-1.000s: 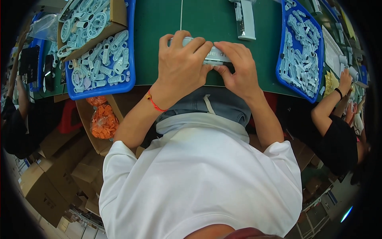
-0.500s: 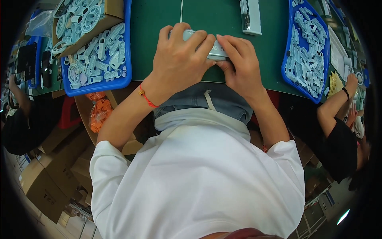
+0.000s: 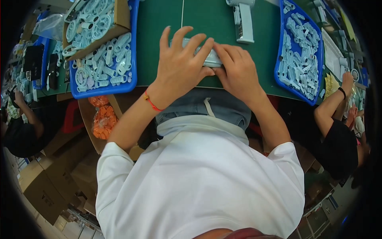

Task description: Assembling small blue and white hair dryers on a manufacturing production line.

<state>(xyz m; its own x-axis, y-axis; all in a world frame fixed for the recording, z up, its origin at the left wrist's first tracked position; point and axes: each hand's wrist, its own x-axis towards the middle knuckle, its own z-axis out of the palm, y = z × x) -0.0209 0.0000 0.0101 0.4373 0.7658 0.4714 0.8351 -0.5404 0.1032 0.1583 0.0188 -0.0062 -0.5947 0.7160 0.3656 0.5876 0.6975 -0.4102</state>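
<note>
My left hand [image 3: 181,65] and my right hand [image 3: 238,68] meet over a pale grey-blue plastic casing [image 3: 213,59] at the green table's near edge. In my right hand the casing's right end sits between thumb and bent fingers. The left thumb and index finger lie along its near and far sides, while the other left fingers are raised and spread above it. Much of the casing is hidden under my hands. Beyond the right hand lies a white handle-shaped part [image 3: 244,26] with a rounded top, touched by neither hand.
On the left, a blue tray [image 3: 133,59] of pale plastic parts bears a cardboard box [image 3: 122,18] of ring-shaped parts. Another blue tray [image 3: 278,65] of pale parts stands right. Orange pieces in a bag [image 3: 104,119] sit below the left tray. A co-worker's arm [image 3: 330,105] shows right.
My left fingers have lifted and spread, leaving more of the casing uncovered. The right hand stays at its end. The whole view has shifted slightly, showing more of the white part's top.
</note>
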